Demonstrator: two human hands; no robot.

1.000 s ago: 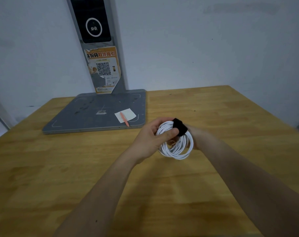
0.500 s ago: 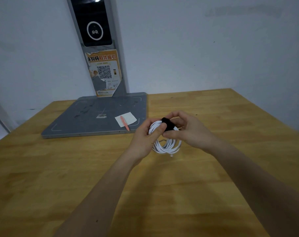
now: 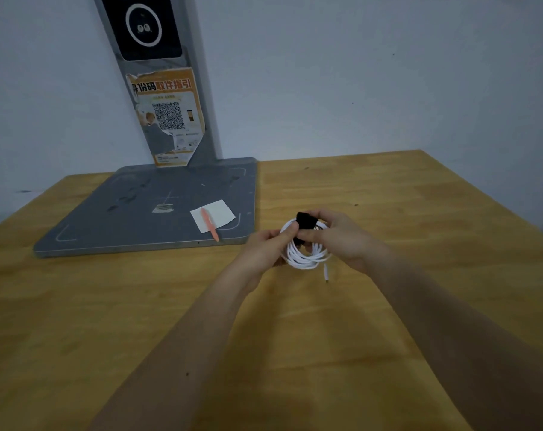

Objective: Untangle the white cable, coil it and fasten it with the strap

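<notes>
Both hands meet over the middle of the wooden table (image 3: 388, 197), just right of a grey base plate (image 3: 146, 213). The white cable (image 3: 304, 259) is wound into a small coil and held between them, slightly above or at the table surface; which of the two cannot be told. A black strap (image 3: 306, 219) sits across the top of the coil.

Left hand (image 3: 264, 250): grip closed, thumb and fingers curled round the left side of the coil, thumb tip lying next to the strap.

Right hand (image 3: 341, 237): grip closed, fingers curled over the top of the coil and pinching the strap from the right.

One loose cable end with its plug (image 3: 326, 273) hangs out below the coil toward the table.

On the base plate lie a white slip of paper (image 3: 215, 214) and an orange pen (image 3: 210, 224) across its left edge. A grey post (image 3: 201, 144) rises from the plate against the wall, bearing an orange notice (image 3: 167, 116) with a QR code and a dark panel (image 3: 142, 26) above it.
</notes>
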